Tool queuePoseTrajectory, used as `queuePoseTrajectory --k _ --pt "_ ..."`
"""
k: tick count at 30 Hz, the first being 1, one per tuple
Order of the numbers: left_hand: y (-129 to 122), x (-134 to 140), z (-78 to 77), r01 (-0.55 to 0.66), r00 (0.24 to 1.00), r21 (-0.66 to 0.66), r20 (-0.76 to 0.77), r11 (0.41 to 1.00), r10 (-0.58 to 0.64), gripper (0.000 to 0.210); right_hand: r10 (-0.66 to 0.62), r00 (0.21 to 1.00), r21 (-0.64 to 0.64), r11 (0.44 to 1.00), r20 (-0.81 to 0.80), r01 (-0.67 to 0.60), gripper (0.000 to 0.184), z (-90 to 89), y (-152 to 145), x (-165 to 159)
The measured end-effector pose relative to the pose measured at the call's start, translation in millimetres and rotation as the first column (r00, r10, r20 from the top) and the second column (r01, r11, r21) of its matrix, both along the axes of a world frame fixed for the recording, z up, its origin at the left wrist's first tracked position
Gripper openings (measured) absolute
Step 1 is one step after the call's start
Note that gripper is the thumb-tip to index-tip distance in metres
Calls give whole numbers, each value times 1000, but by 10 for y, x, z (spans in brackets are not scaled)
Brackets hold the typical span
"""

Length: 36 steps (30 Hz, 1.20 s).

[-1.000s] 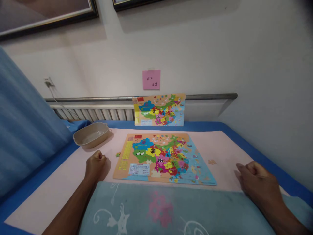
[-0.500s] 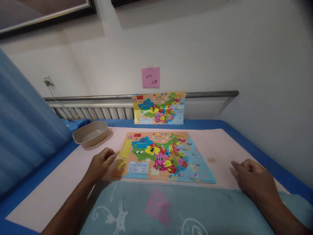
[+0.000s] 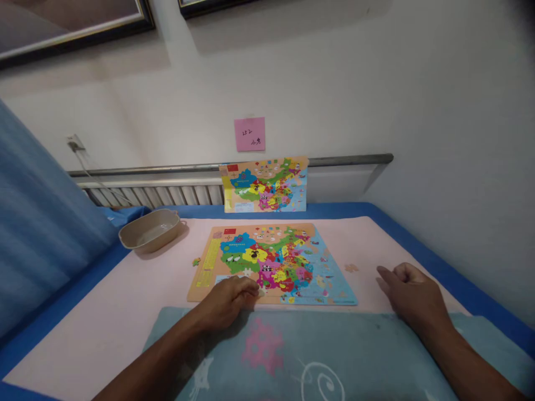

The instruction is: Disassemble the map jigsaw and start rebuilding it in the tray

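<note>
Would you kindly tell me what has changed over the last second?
The left hand moved right from the mat onto the map puzzle board's near edge, fingers at a pale piece. The right hand, loose pieces, beige basin and reference map stayed put.

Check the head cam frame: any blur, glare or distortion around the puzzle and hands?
Head view: wide-angle warp bows the grey metal wall rail and stretches the corners. The colourful map puzzle board is fairly sharp, without glare, though its print is unreadable. The left hand casts a soft shadow at the board's near edge. The right hand is slightly soft. Light is even and diffuse.
</note>
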State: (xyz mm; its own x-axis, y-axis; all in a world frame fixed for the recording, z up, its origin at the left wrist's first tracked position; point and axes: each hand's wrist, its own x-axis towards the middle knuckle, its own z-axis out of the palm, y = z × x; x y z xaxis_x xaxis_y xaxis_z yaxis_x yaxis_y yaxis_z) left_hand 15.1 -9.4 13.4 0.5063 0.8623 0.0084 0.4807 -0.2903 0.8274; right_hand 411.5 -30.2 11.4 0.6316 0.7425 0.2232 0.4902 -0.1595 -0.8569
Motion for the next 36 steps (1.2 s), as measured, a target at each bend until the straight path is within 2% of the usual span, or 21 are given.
queuePoseTrajectory --k 2,4,6,8,11,12,14,16,19,22,27,31,36 --pt "14 -17 63 -43 999 40 -4 998 43 32 1 999 -24 1000 -50 -3 33 20 33 32" --pt "97 -149 123 -132 991 68 6 989 132 32 38 992 -20 999 -117 -41 31 25 59 68" --pt "216 -405 143 -306 951 124 -3 944 309 32 91 987 -4 996 -134 -93 34 6 75 100" --pt "321 -734 93 -556 825 174 -4 813 565 34 122 987 -16 992 -101 -124 35 -23 84 121" --pt "382 -1192 -87 -801 582 173 -7 574 813 34 153 987 -65 986 -46 -156 34 -50 96 128" --pt "379 -1301 -154 -830 529 181 -44 528 847 30 158 987 -72 984 -37 -160 34 -53 100 128" --pt "360 -1438 -269 -835 495 233 -81 499 865 23 177 984 -81 981 -16 -177 35 -55 109 128" --pt "347 -1483 -341 -808 509 280 -113 519 853 21 197 980 -91 977 23 -194 35 -54 110 132" --pt "349 -1468 -381 -748 554 313 -190 585 811 25 224 971 -112 970 84 -214 36 -49 93 129" --pt "337 -1427 -366 -684 606 302 -272 664 747 29 277 950 -164 954 142 -253 35 -31 63 92" --pt "230 -1293 -271 -570 709 228 -351 790 612 33 415 865 -338 887 283 -315 33 -16 48 10" --pt "157 -1170 -209 -564 694 211 -402 798 597 31 482 823 -404 846 300 -348 35 -31 73 -15" --pt "100 -1051 -165 -587 657 218 -434 780 616 31 474 853 -450 824 217 -343 43 17 37 -81"
